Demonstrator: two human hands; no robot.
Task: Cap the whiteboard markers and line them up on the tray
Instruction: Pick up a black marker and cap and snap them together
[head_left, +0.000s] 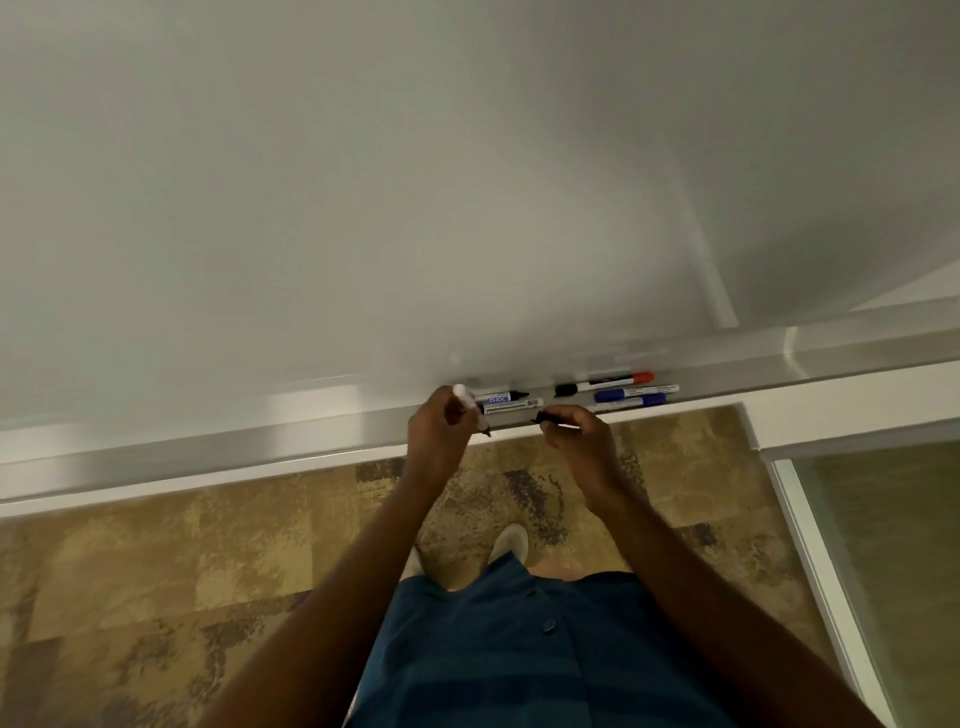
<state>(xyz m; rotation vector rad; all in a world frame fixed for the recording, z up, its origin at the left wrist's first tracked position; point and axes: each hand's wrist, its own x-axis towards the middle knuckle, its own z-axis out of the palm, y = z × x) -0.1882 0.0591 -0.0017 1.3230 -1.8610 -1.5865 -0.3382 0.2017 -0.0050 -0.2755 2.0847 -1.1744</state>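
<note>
My left hand (441, 423) grips an uncapped white marker (104, 400) tilted, its dark tip pointing down toward me. A short way to its right, my right hand (574, 428) pinches a black cap (543, 415), with a small gap between cap and tip. On the whiteboard tray (311, 431) just beyond my hands lie two markers with black ends (511, 401). Further right rest a marker with a black cap and red end (602, 384) and two blue markers (631, 396).
The white board (363, 182) fills the upper view. Its frame corner (769, 410) stands to the right, with a glass panel (883, 545) below it. Patterned brown carpet (182, 561) lies under the tray, where my shoes (506, 540) show.
</note>
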